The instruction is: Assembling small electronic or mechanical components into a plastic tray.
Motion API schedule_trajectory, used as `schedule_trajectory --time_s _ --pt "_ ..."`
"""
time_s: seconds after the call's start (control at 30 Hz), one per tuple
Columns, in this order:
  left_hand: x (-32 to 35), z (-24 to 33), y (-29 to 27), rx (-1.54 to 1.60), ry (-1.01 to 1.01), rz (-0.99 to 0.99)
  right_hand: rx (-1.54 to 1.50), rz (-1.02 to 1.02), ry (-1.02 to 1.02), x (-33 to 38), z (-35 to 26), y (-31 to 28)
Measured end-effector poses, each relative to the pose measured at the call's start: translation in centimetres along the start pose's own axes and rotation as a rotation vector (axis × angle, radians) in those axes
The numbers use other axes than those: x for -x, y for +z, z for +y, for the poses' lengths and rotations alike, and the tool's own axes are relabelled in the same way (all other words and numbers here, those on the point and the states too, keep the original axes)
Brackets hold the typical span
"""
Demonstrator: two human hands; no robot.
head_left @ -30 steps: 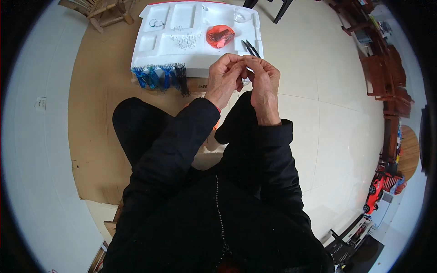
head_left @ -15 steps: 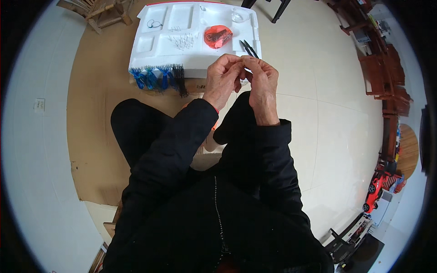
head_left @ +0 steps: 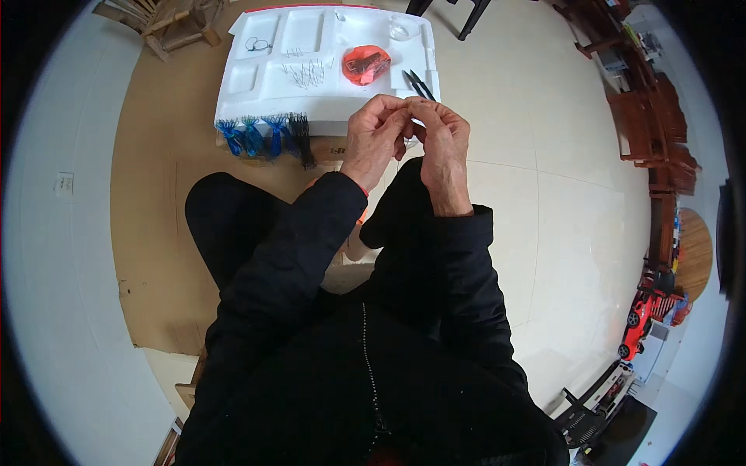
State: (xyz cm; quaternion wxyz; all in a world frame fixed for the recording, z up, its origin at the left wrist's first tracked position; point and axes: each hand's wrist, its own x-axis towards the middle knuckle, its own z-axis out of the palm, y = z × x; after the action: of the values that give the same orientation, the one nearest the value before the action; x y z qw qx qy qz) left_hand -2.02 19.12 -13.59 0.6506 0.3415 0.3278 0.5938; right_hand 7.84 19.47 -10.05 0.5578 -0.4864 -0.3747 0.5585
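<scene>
Held together above the near right edge of a white foam board (head_left: 326, 110), my left hand (head_left: 374, 133) and my right hand (head_left: 443, 138) meet at the fingertips. Both are closed in a pinch. Whatever lies between the fingers is too small to make out. Just beyond my right hand are black tweezers (head_left: 420, 84) on the board. A red-orange bag (head_left: 365, 65) with dark contents sits farther back. Thin metal pieces (head_left: 307, 74) are scattered left of it. Along the near edge hang bundles of blue strands (head_left: 276, 133) and a black strand bundle (head_left: 301, 140).
A thin coiled loop (head_left: 258, 44) rests in a back-left recess of the board, and a small clear dish (head_left: 402, 29) stands at its back right. A wooden chair (head_left: 179, 23) is at the far left. Dark stool legs (head_left: 470, 19) stand behind. Wooden furniture and a red toy car (head_left: 637, 326) line the right.
The whole view has shifted slightly, so the board and my hands sit a little farther left. My fingers stay pinched together in nearly the same pose.
</scene>
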Motion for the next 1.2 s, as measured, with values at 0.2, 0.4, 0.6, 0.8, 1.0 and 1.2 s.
schedule_trajectory --time_s 0.2,0.4,0.6,0.8,1.0,1.2 --pt "0.0 0.0 -0.1 0.003 0.008 -0.011 0.019 0.006 -0.017 -0.1 0.0 -0.3" --pt "0.0 -0.1 0.1 -0.013 0.021 -0.014 0.024 0.012 -0.030 -0.2 0.1 -0.5" --pt "0.1 -0.1 0.0 -0.035 0.043 -0.033 0.001 0.009 -0.009 0.2 -0.3 -0.2" --pt "0.2 0.0 0.2 -0.079 0.064 -0.024 -0.029 0.014 -0.024 0.5 -0.7 -0.2" --pt "0.3 0.1 0.2 -0.064 0.069 -0.033 -0.049 0.013 -0.018 0.8 -0.8 0.0" --pt "0.3 0.1 0.4 -0.066 0.061 -0.028 -0.059 0.022 -0.023 1.0 -0.9 0.2"
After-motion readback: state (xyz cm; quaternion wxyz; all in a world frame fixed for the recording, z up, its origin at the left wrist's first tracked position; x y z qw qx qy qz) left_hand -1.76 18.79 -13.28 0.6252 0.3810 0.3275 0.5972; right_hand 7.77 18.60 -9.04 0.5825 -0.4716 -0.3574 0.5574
